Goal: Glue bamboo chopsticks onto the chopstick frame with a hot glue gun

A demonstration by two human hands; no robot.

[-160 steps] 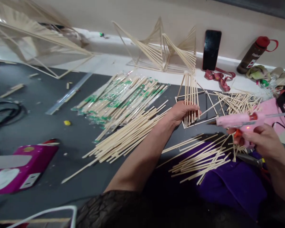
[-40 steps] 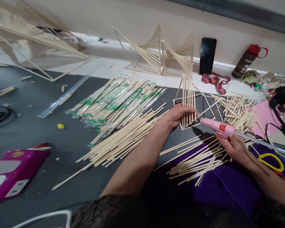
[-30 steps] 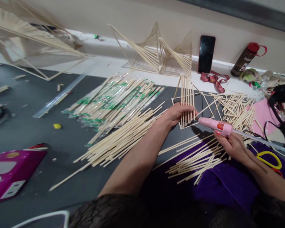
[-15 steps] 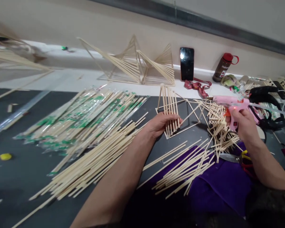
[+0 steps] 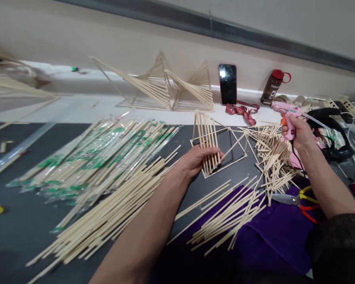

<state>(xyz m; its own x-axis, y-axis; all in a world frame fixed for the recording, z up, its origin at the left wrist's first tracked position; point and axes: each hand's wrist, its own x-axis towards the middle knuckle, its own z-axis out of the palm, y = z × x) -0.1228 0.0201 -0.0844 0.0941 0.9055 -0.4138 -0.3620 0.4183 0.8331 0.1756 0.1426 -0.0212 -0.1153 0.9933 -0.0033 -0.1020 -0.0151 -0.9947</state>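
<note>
My left hand [image 5: 201, 157] grips a small frame of thin wooden sticks [image 5: 210, 136], thumb laid across a row of parallel slats and fingertips showing behind them. Its lower frame rests on the dark table. On the right, my right hand [image 5: 298, 132] is wrapped around the handle of a pink glue gun [image 5: 289, 122], held raised with its nozzle to the left and a clear glue stick out of the back. Beneath the gun lies a tangled pile of short sticks [image 5: 275, 154]. Long loose sticks [image 5: 115, 209] lie left of my left forearm.
Plastic-wrapped stick bundles [image 5: 91, 154] lie on the left. Several cut sticks [image 5: 225, 221] and scissors [image 5: 296, 199] rest on purple cloth [image 5: 272, 244]. Along the wall stand twisted stick structures [image 5: 192, 92], a phone [image 5: 228, 85] and a bottle [image 5: 272, 88]. A red strap [image 5: 242, 112] lies nearby.
My right hand has lifted the glue gun up and away from the stick frame, toward the back. My left hand keeps its hold on the frame. The view has shifted slightly.
</note>
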